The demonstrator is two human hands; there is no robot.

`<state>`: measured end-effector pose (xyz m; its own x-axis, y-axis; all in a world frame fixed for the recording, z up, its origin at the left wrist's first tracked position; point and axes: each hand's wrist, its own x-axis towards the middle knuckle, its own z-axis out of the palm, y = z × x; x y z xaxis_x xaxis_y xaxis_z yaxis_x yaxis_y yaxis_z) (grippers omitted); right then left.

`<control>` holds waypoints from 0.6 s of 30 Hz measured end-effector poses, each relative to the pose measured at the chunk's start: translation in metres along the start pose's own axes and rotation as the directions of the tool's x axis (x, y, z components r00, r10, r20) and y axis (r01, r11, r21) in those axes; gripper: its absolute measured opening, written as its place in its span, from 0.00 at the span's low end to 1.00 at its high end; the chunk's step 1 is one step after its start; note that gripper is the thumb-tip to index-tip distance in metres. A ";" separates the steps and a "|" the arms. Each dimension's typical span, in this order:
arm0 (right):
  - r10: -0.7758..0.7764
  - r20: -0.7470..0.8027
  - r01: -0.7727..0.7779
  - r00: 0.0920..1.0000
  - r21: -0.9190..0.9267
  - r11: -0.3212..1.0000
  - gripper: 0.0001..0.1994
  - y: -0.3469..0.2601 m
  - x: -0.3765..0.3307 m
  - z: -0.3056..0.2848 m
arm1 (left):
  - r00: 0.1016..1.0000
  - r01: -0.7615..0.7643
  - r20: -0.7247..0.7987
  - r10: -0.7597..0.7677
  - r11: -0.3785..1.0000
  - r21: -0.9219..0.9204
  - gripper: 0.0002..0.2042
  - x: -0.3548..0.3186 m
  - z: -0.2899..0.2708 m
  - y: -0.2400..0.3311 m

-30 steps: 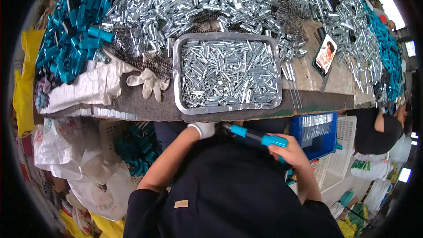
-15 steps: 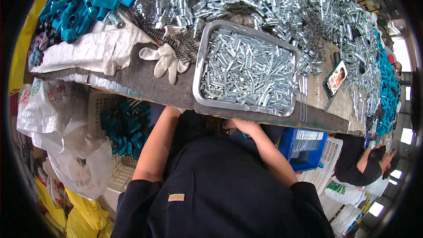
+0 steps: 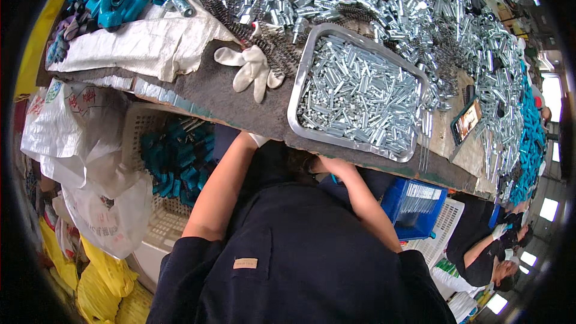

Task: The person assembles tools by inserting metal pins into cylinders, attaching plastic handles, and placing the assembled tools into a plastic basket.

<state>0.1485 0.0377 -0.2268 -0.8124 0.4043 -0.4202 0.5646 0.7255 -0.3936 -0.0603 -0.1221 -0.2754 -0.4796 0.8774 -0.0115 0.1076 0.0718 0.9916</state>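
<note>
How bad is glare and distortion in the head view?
Head view: strong fisheye, table edge bows and the rim is vignetted black; specular sparkle across the zinc-plated parts in the metal tray; windows at right are blown out; both hands sit in shadow under the table edge, mostly hidden.

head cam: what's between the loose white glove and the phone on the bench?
In the head view, the metal tray heaped with silver metal parts lies between the white glove and the phone.

Metal tray (image 3: 298,121) of silver tubes (image 3: 360,93), white glove (image 3: 249,69) beside, both hands under table edge (image 3: 240,121)
</note>
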 end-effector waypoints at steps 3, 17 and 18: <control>0.042 0.097 -0.056 0.994 0.147 0.988 0.27 0.005 0.000 -0.011 | 0.999 0.020 -0.020 -0.026 0.958 -0.287 0.35 -0.001 0.005 -0.007; -0.120 0.029 0.118 0.992 0.068 0.991 0.22 0.011 0.054 0.021 | 1.000 0.010 0.014 -0.010 0.999 0.033 0.34 0.004 0.008 0.020; -0.132 0.058 0.128 0.989 0.081 0.988 0.22 0.002 0.053 0.025 | 0.999 -0.044 0.014 0.043 0.991 0.128 0.34 0.005 0.007 0.018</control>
<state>0.1101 0.0469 -0.2699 -0.8701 0.2714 -0.4113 0.4664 0.7233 -0.5093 -0.0549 -0.1129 -0.2580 -0.4624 0.8862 0.0290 0.2391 0.0931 0.9665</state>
